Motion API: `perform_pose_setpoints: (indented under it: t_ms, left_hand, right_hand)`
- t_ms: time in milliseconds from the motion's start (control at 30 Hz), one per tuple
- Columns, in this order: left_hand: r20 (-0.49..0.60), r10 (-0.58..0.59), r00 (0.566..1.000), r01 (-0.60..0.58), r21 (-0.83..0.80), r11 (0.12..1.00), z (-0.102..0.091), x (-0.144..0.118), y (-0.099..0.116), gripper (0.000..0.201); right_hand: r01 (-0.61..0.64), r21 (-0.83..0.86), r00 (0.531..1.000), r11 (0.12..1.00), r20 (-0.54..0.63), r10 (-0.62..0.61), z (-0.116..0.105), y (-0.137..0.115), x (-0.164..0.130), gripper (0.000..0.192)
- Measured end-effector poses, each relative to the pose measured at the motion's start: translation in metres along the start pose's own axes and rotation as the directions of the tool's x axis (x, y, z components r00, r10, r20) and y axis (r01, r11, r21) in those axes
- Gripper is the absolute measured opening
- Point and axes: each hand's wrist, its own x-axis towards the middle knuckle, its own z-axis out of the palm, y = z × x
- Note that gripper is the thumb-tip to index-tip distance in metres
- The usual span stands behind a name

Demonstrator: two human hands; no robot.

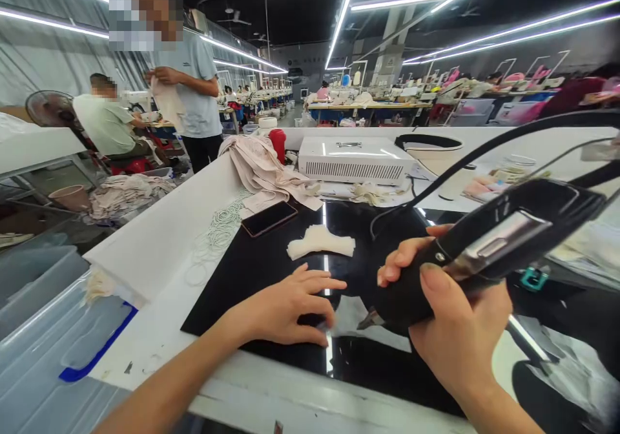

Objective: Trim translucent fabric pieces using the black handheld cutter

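Observation:
My right hand point(458, 330) is wrapped round a black corded handheld tool point(527, 201) with a silver metal lever along its body. I cannot tell the tool's exact kind; its lower end tilts down to the left over the glossy black board point(232, 298). My left hand point(295, 305) is open, palm down, fingers spread, low over or resting on that board and holding nothing. Just beyond its fingertips lies a small stack of cream fabric pieces point(321, 243). A dark phone point(269, 218) lies at the board's back left edge.
A white vented box point(356, 159) stands behind the board, beside draped pale pink fabric point(264, 169). Pale elastic loops point(225, 224) lie at left. The tool's black cable point(450, 166) arcs across the right. A teal clip-like item point(534, 278) sits right. A person point(191, 92) stands holding fabric.

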Motion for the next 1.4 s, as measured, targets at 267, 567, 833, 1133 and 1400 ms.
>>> perform_pose_setpoints:
  t_ms: [267, 567, 833, 1133, 1400]
  left_hand:
    - [-0.217, -0.087, 0.972, 0.153, 0.311, 0.938, -0.014, -0.007, -0.011, 0.022]
    - [-0.343, -0.077, 0.936, 0.134, 0.144, 0.981, 0.016, 0.011, 0.010, 0.036]
    - [-0.110, -0.157, 0.982, 0.168, 0.103, 0.980, 0.026, 0.014, 0.017, 0.084]
    - [-0.080, -0.162, 0.984, 0.169, 0.087, 0.982, 0.024, 0.014, 0.021, 0.084]
    - [-0.089, -0.152, 0.984, 0.160, 0.094, 0.983, 0.024, 0.013, 0.022, 0.081]
  right_hand:
    - [0.023, -0.017, 0.999, 1.000, -0.045, -0.024, -0.011, -0.003, 0.008, 0.035]
    - [0.053, 0.027, 0.999, 0.998, 0.002, -0.053, -0.002, 0.009, 0.010, 0.045]
    - [0.088, 0.002, 0.996, 0.996, 0.025, -0.088, 0.005, 0.024, 0.015, 0.042]
    - [0.087, 0.014, 0.995, 0.996, 0.041, -0.087, -0.001, 0.026, 0.008, 0.042]
    - [0.054, 0.025, 0.998, 0.998, 0.024, -0.055, 0.000, 0.022, 0.007, 0.041]
